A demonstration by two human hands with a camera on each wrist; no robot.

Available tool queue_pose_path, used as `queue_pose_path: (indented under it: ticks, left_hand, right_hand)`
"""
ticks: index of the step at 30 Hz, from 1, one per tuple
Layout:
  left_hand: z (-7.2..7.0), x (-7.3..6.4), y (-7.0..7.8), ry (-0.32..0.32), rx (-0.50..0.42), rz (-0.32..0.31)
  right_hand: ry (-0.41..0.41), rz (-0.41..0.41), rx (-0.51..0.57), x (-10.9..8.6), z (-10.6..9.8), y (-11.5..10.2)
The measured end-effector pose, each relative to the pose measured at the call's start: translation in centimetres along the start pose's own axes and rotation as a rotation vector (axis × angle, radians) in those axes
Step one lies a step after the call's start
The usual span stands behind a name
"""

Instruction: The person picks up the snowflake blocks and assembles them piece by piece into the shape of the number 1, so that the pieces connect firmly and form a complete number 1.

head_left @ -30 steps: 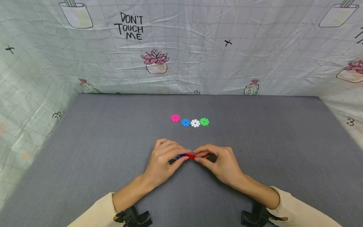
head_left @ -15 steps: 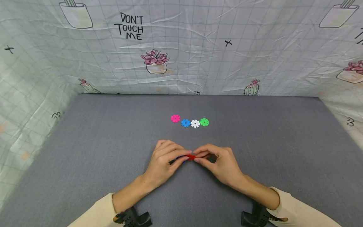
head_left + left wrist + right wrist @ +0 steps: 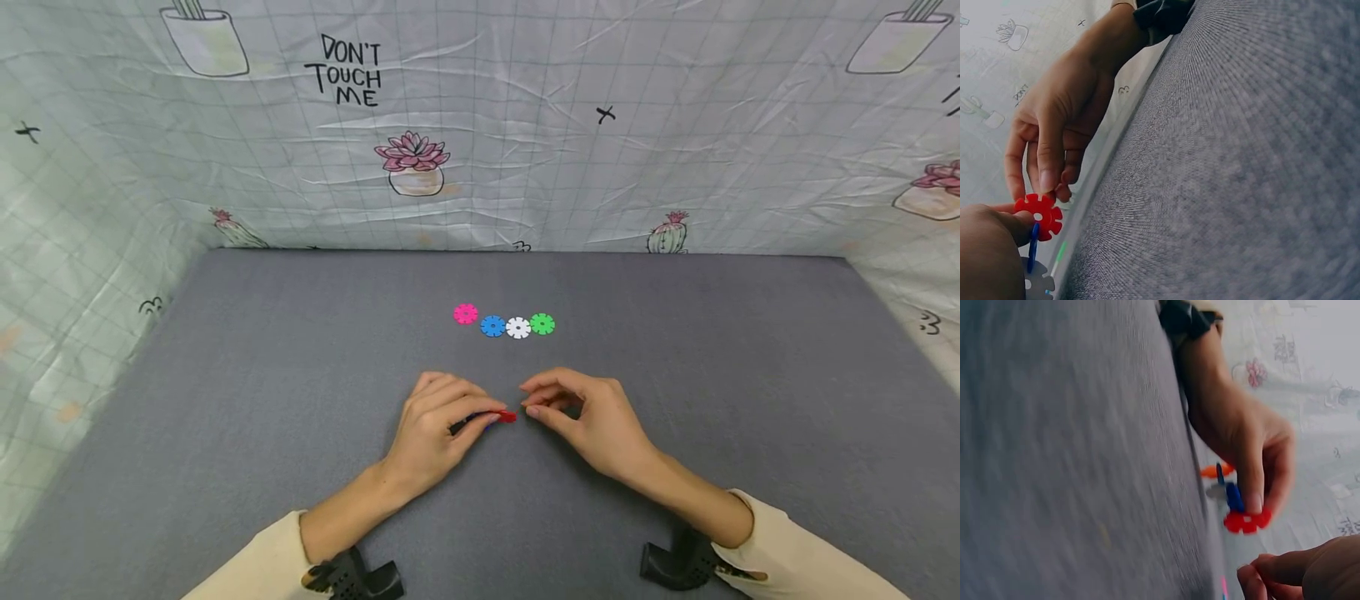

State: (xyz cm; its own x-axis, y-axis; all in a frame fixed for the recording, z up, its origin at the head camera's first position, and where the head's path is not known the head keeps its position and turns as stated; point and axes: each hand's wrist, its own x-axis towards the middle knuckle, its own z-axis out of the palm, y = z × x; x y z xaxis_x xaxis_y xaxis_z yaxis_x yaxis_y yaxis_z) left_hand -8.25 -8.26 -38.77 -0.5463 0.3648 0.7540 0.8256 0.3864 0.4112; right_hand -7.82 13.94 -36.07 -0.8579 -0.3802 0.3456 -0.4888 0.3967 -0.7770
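My left hand [image 3: 438,429] pinches a red notched disc [image 3: 1050,217] between thumb and fingers. Slotted into the red disc is a blue notched disc [image 3: 1033,249], and a whitish disc [image 3: 1040,282] follows below it in the left wrist view. An orange disc [image 3: 1211,470] shows at the far end of this joined chain in the right wrist view. From the head, the left hand hides most of the chain. Just right of the red disc, my right hand [image 3: 596,421] hovers with loosely bent fingers and nothing visible in them.
Beyond the hands, a pink disc [image 3: 466,314], a light blue disc [image 3: 492,326], a white disc [image 3: 518,327] and a green disc [image 3: 542,324] lie in a row on the grey table [image 3: 720,375]. A printed cloth [image 3: 517,167] rises behind and at the sides.
My right hand has let go of the red disc and drawn back slightly to the right. The left hand keeps its pinch in about the same place.
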Motion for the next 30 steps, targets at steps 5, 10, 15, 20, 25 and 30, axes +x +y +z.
queue_pose_path:
  ticks: [5,10,15,20,25,30]
  left_hand:
    - [0.0,0.0,0.0,0.003,-0.002,-0.014]
    - [0.0,0.0,0.0,0.007,-0.007,-0.022]
    - [0.0,0.0,0.0,0.015,-0.016,-0.027]
    - [0.0,0.0,0.0,0.024,-0.020,-0.023]
    - [-0.1,0.0,0.0,0.020,-0.019,-0.030]
    - [-0.1,0.1,0.0,0.018,-0.019,-0.032]
  right_hand:
    - [0.034,-0.002,-0.085,1.0,-1.0,0.4]
    - [0.096,0.012,-0.162,2.7,-2.0,1.3]
    - [0.118,0.074,-0.205,4.3,-2.7,2.6]
    - [0.104,0.124,-0.240,5.7,-3.0,3.7]
    - [0.061,0.162,-0.269,6.7,-3.0,4.4]
    - [0.050,0.177,-0.270,7.3,-2.9,5.0]
